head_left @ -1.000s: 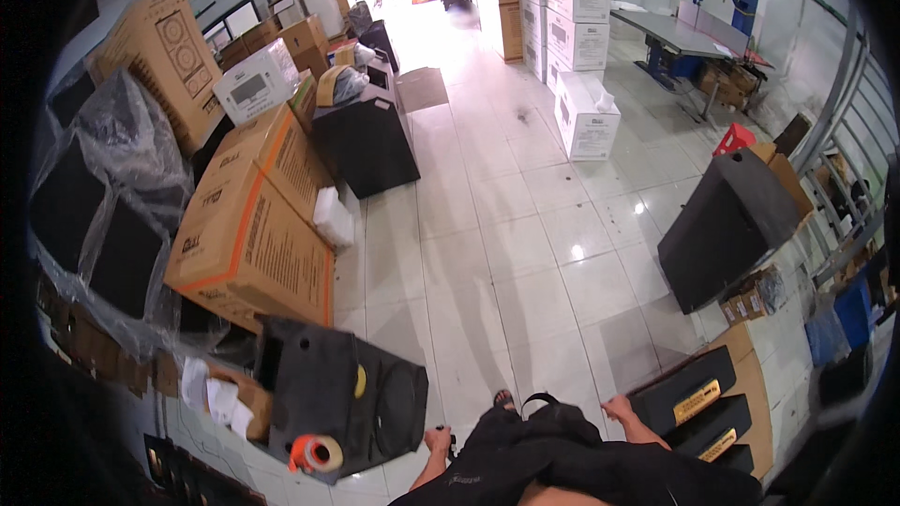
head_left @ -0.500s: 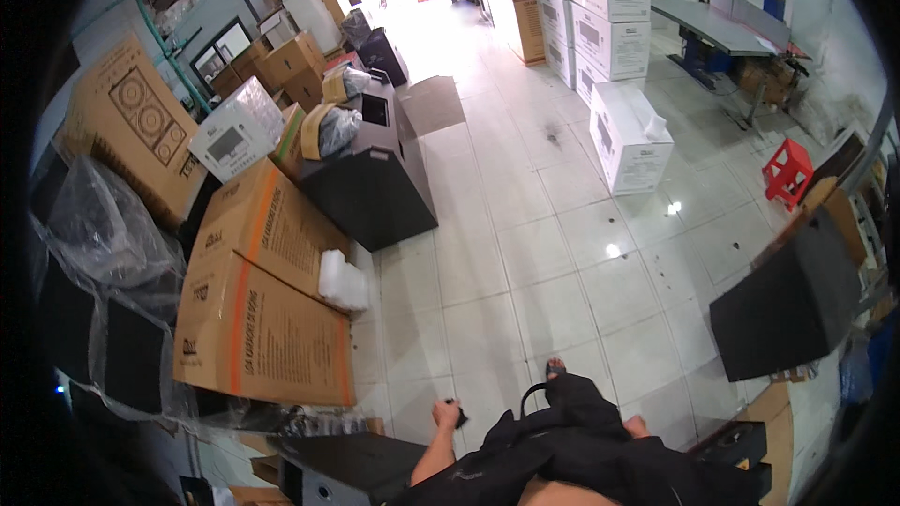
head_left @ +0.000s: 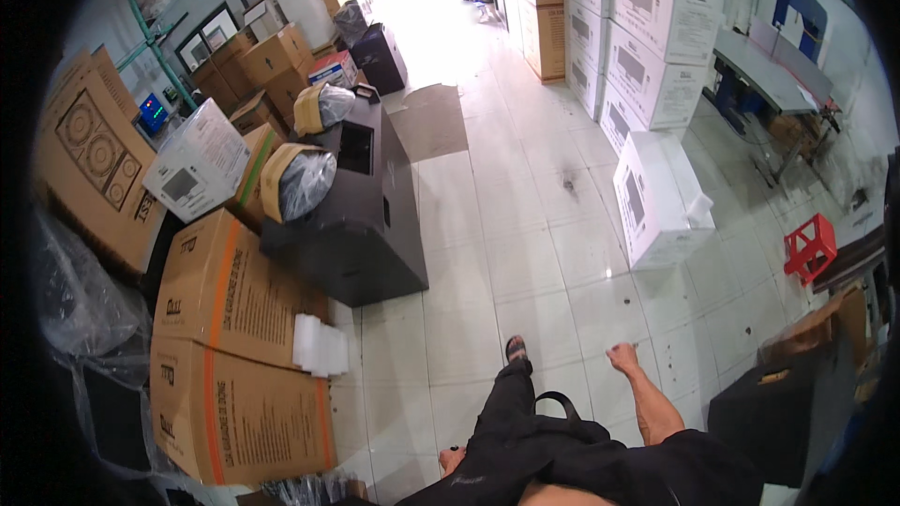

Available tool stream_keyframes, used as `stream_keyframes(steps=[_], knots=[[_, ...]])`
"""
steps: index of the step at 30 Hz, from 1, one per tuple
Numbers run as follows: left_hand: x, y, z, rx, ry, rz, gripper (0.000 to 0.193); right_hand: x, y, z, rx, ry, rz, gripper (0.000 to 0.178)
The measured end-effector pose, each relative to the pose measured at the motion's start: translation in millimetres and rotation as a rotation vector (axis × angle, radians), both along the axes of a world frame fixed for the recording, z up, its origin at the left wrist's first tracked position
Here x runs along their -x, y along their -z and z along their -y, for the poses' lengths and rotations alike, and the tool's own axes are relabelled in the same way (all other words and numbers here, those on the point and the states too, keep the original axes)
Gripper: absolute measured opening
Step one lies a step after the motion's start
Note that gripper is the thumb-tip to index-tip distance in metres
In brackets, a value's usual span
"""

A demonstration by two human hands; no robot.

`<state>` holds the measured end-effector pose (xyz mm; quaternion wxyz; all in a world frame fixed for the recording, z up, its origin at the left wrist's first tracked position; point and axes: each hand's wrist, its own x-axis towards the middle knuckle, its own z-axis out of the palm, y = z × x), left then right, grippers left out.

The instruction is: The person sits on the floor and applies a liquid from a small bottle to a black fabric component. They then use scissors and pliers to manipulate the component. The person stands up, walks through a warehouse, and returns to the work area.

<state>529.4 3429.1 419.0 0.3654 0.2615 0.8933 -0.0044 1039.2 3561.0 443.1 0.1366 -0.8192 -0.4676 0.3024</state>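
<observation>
My left hand (head_left: 452, 461) hangs low beside my dark trouser leg (head_left: 506, 412), partly covered by my clothing. Its fingers are curled round a small black object (head_left: 457, 449), of which only a bit shows. Out in front on the right, over the tiled floor, my right hand (head_left: 622, 357) is loosely closed, and I see nothing in it. Neither hand touches any of the boxes. One sandalled foot (head_left: 516, 349) is forward on the tiles (head_left: 469, 319).
Brown cartons (head_left: 253, 403) and a large black speaker cabinet (head_left: 361, 225) line the left, with white foam (head_left: 321, 347) beside the cartons. A white box (head_left: 661, 206) stands by stacked white boxes (head_left: 661, 19). Farther right are a red stool (head_left: 811, 248) and a dark cabinet (head_left: 773, 412).
I have moved forward along the floor; cartons and white boxes appear nearer. My right hand has swung forward into view, while my left has dropped back beside my leg.
</observation>
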Motion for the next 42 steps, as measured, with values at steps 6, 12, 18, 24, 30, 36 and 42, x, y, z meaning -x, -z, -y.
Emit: stream_keyframes(steps=[6, 12, 18, 24, 30, 36, 42], knots=[[-52.5, -80.5, -292.4, -0.192, -0.005, 0.116, 0.037, -34.3, 27.7, -62.5, 0.308, 0.201, -0.056, 0.033], [-76.7, -93.0, -591.0, -0.550, 0.308, 0.091, 0.030, -22.2, -7.4, -157.1, 0.471, 0.448, -0.209, 0.032], [-126.4, -69.5, -768.0, -0.421, 0.217, 0.114, 0.035, -46.7, 14.7, -306.5, 0.511, 0.300, -0.061, 0.029], [-161.9, -65.1, -843.2, -0.150, 0.189, -0.053, 0.046, -139.2, 61.1, -582.9, 0.452, 0.214, -0.122, 0.035], [-204.1, -60.9, -927.3, 0.059, -0.003, -0.053, 0.041, -194.0, -6.8, -922.3, -0.096, 0.069, 0.004, 0.034], [-213.1, 26.8, -1093.6, 0.095, -0.181, -0.003, 0.039, -222.2, -5.1, -1130.5, -0.038, -0.043, 0.026, 0.040], [-268.3, -39.3, -1392.5, -0.110, -0.028, 0.060, 0.040, -271.9, 30.8, -1200.1, 0.327, 0.058, 0.086, 0.024]])
